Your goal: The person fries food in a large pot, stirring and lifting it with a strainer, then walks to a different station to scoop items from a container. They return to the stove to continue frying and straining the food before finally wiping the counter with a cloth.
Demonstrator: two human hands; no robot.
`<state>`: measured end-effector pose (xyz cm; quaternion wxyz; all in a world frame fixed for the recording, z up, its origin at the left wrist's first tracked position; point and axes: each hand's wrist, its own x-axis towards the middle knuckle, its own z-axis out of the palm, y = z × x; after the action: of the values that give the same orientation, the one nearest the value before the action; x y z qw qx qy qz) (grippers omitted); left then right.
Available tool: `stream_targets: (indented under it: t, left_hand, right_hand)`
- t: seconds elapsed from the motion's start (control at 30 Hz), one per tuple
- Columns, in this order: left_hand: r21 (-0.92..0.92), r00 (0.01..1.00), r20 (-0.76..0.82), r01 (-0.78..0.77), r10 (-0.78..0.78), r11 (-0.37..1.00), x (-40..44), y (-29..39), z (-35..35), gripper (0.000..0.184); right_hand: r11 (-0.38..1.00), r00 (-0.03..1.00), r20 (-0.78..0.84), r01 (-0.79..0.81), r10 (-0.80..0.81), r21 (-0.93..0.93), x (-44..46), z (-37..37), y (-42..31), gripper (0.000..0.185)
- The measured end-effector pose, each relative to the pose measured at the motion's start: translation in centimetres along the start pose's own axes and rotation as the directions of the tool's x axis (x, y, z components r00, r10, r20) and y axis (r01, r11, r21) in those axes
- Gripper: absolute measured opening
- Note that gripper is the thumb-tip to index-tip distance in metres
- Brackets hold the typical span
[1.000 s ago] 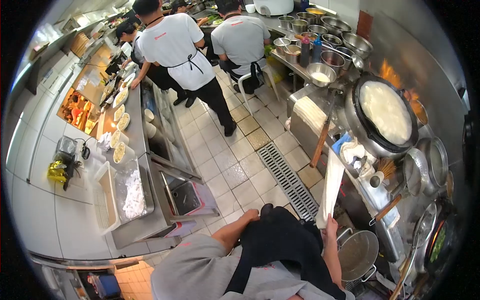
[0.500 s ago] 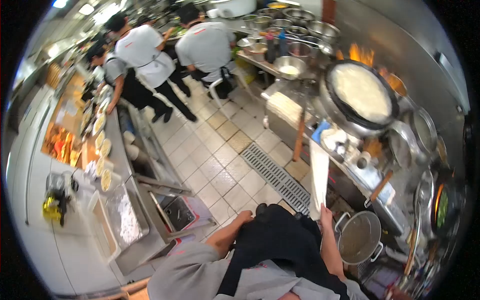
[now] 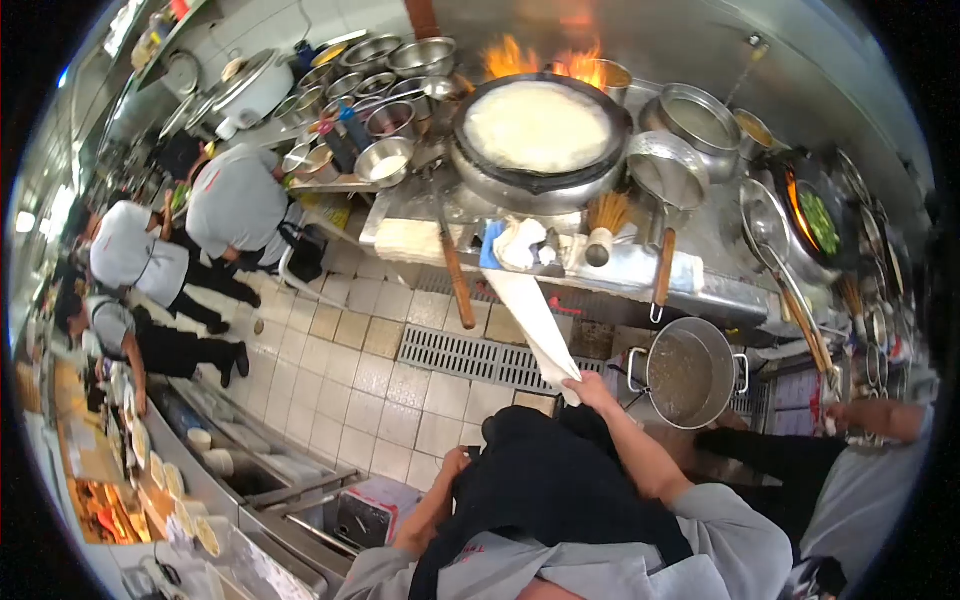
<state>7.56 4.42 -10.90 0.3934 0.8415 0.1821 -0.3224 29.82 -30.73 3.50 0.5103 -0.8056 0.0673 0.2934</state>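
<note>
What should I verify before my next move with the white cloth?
1. Right hand gripping the white cloth: ok, it holds the lower end.
2. Cloth's upper end free of the counter: cannot tell; it reaches the front edge, but any contact is unclear.
3. Cloth away from the flames: ok, they rise behind the large pan.
4. Left hand empty: cannot tell, its inner side is hidden.
5. Front edge free of overhangs: not ok, a wooden handle sticks out past it.
6. Space beside right forearm: seemingly not ok, a steel pot stands close.
</note>
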Motion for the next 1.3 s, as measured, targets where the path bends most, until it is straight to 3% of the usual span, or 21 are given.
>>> stream_targets:
  t: [0.03,0.07,0.13,0.17,0.23,0.27,0.33,0.37,0.4,0.5,0.6,0.73,0.8,0.9,1.0,1.03,1.1,1.13,1.17,1.3]
  left_hand:
    - [-0.036,0.999,0.037,0.025,-0.023,0.999,-0.3,0.9,-0.6,0.050]
    - [-0.253,0.998,0.060,0.013,0.002,0.967,-0.6,2.9,-1.3,0.050]
    - [-0.631,0.992,0.112,0.024,0.060,0.775,-1.4,8.8,-3.0,0.050]
    - [-0.628,0.990,0.109,-0.001,0.089,0.778,-1.8,12.1,-4.1,0.050]
    - [-0.622,0.982,0.110,-0.052,0.153,0.781,-2.7,18.9,-6.0,0.049]
    - [-0.639,0.977,0.169,0.010,0.127,0.769,-3.7,22.4,-7.3,0.048]
    - [-0.659,0.956,0.286,0.141,0.073,0.739,-5.3,27.6,-8.6,0.047]
    - [-0.648,0.911,0.363,0.095,0.196,0.756,-3.7,27.0,-8.2,0.045]
    - [-0.721,0.893,0.383,0.128,0.237,0.681,-3.3,27.8,-8.1,0.041]
    - [-0.862,0.864,0.391,0.224,0.318,0.454,-3.8,31.0,-8.7,0.037]
    - [-0.886,0.891,0.362,0.238,0.273,0.397,-4.4,31.8,-9.3,0.040]
    - [-0.850,0.879,0.397,0.243,0.264,0.468,-1.1,28.3,-8.9,0.040]
    - [-0.846,0.900,0.380,0.245,0.214,0.473,-0.7,27.9,-9.0,0.036]
    - [-0.855,0.958,0.273,0.200,0.087,0.478,-0.5,27.4,-8.7,0.031]
    - [-0.616,0.989,0.147,0.078,0.017,0.784,0.8,25.0,-8.4,0.029]
    - [-0.564,0.993,0.069,-0.036,0.091,0.825,0.6,24.4,-8.2,0.027]
    - [-0.231,0.981,-0.057,-0.193,0.184,0.954,-0.5,24.0,-8.5,0.028]
    - [-0.045,0.965,-0.106,-0.245,0.239,0.969,-1.3,23.8,-8.9,0.028]
    - [-0.015,0.951,-0.127,-0.285,0.281,0.958,1.7,19.5,-7.8,0.029]
    - [-0.001,0.975,-0.141,-0.173,0.171,0.985,0.2,17.9,-7.8,0.027]
  right_hand:
    - [1.000,1.000,0.026,-0.006,0.005,0.024,-0.8,-0.3,-1.2,0.035]
    - [0.998,0.997,0.060,-0.040,0.038,0.037,-1.7,-0.5,-3.1,0.036]
    - [0.991,0.987,0.123,-0.114,0.105,0.071,-3.3,-0.8,-5.5,0.036]
    - [0.993,0.990,0.140,0.005,-0.021,0.114,-1.7,0.2,-3.0,0.038]
    - [0.994,0.981,0.191,0.008,-0.028,0.106,-2.6,0.7,-4.7,0.040]
    - [0.996,0.978,0.188,0.088,-0.093,0.034,-2.9,1.1,-5.5,0.043]
    - [0.981,0.947,0.273,0.134,-0.167,0.137,-2.9,2.3,-6.1,0.042]
    - [0.969,0.929,0.310,0.143,-0.201,0.200,-4.0,2.2,-7.9,0.040]
    - [0.973,0.934,0.335,0.048,-0.124,0.226,-5.3,2.0,-9.9,0.038]
    - [0.934,0.874,0.364,0.233,-0.323,0.270,-6.4,2.2,-11.2,0.033]
    - [0.896,0.825,0.356,0.374,-0.440,0.239,-6.9,2.0,-11.1,0.030]
    - [0.880,0.810,0.354,0.464,-0.468,0.103,-8.4,2.0,-9.9,0.041]
    - [0.899,0.841,0.346,0.438,-0.416,0.016,-8.9,2.6,-8.5,0.045]
    - [0.946,0.897,0.306,0.321,-0.319,0.044,-9.4,2.2,-7.2,0.044]
    - [0.979,0.969,0.175,0.189,-0.173,-0.081,-8.5,1.7,-4.8,0.043]
    - [0.964,0.977,0.104,0.203,-0.187,-0.171,-8.1,1.5,-3.5,0.043]
    - [0.933,0.983,-0.066,0.140,-0.171,-0.331,-6.8,1.7,1.0,0.041]
    - [0.902,0.990,-0.056,0.091,-0.126,-0.423,-6.9,0.9,2.1,0.039]
    - [0.905,0.995,-0.096,-0.060,0.022,-0.421,-6.7,0.7,4.0,0.043]
    - [0.867,0.983,-0.126,-0.179,0.135,-0.465,-7.2,0.5,13.9,0.053]
